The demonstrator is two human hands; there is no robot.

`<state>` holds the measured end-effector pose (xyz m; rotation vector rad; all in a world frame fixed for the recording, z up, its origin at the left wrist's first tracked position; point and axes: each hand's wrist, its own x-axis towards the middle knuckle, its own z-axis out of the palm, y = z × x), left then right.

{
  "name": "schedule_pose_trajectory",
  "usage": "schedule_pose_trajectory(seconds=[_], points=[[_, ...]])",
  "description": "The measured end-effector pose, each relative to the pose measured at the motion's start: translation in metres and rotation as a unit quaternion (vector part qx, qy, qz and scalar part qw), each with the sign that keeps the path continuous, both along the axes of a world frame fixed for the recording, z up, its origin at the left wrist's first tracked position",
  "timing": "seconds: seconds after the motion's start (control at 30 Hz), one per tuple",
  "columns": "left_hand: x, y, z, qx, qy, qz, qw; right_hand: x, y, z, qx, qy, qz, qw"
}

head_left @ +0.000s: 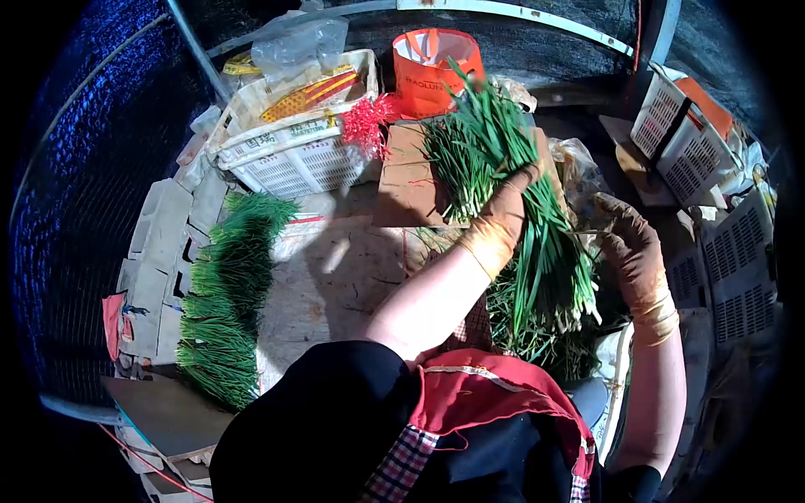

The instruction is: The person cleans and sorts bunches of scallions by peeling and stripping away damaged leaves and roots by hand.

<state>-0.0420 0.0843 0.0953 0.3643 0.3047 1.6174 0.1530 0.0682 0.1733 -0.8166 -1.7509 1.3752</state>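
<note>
Dark mesh netting closes in the space around us, and a pale work surface spreads across the middle. Our left hand, in a tan glove, is wrapped around a bunch of chives, which slants from the far middle toward the near right, its pale bases at the near end. Our right hand, likewise gloved, sits just right of that bunch with fingers curled; we cannot tell whether they pinch anything. A pile of chives lies on a cardboard sheet just left of the held bunch. A long row of chives lines the left side. A white plastic crate and an orange bag stand at the far side.
</note>
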Motion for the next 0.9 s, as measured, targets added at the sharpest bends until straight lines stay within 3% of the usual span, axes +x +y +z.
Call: schedule_pose_trajectory(seconds=[0.13, 0.23, 0.3, 0.33, 0.5, 0.53, 0.57, 0.6, 0.67, 0.7, 0.73, 0.77, 0.83, 0.87, 0.9], points=[[0.006, -0.004, -0.011, 0.024, 0.129, 0.069, 0.989, -0.013, 0.021, 0.016, -0.078, 0.097, 0.034, 0.992], [0.009, -0.011, -0.015, 0.024, 0.023, -0.060, 0.998, -0.032, 0.032, 0.022, -0.159, 0.137, 0.052, 0.976], [0.017, -0.001, -0.024, 0.032, -0.044, -0.039, 0.998, -0.051, 0.033, 0.024, -0.185, 0.185, 0.125, 0.957], [0.011, 0.009, -0.029, 0.113, -0.067, -0.141, 0.981, -0.059, 0.042, 0.020, -0.182, 0.205, 0.117, 0.955], [0.013, -0.004, -0.026, 0.037, -0.127, -0.110, 0.985, -0.099, 0.061, -0.003, -0.127, 0.247, 0.125, 0.952], [0.008, 0.010, -0.037, 0.085, -0.165, -0.120, 0.975, -0.103, 0.069, -0.016, -0.085, 0.234, 0.121, 0.961], [0.005, 0.022, -0.049, 0.134, -0.201, -0.130, 0.962, -0.107, 0.072, -0.031, -0.140, 0.279, 0.101, 0.945], [0.010, 0.012, -0.028, 0.120, -0.178, -0.048, 0.975, -0.111, 0.067, -0.036, -0.137, 0.285, 0.076, 0.946], [0.001, 0.016, -0.030, 0.162, -0.173, -0.048, 0.970, -0.117, 0.060, -0.040, -0.124, 0.303, 0.062, 0.943], [-0.003, 0.016, -0.029, 0.201, -0.165, -0.052, 0.964, -0.117, 0.057, -0.039, -0.124, 0.301, 0.064, 0.943], [0.001, 0.010, -0.029, 0.066, -0.236, -0.089, 0.966, -0.114, 0.054, -0.037, -0.139, 0.248, 0.024, 0.958], [-0.006, 0.010, -0.030, 0.067, -0.237, -0.088, 0.965, -0.111, 0.051, -0.033, -0.152, 0.195, -0.017, 0.969], [-0.021, 0.015, -0.041, 0.104, -0.131, -0.093, 0.981, -0.099, 0.033, -0.006, -0.110, 0.088, -0.017, 0.990], [-0.024, 0.003, -0.010, 0.055, -0.124, -0.105, 0.985, -0.087, 0.032, 0.002, -0.087, 0.030, -0.009, 0.996], [-0.027, -0.006, -0.011, -0.001, -0.070, -0.024, 0.997, -0.077, 0.035, 0.008, -0.065, -0.028, 0.001, 0.997]])
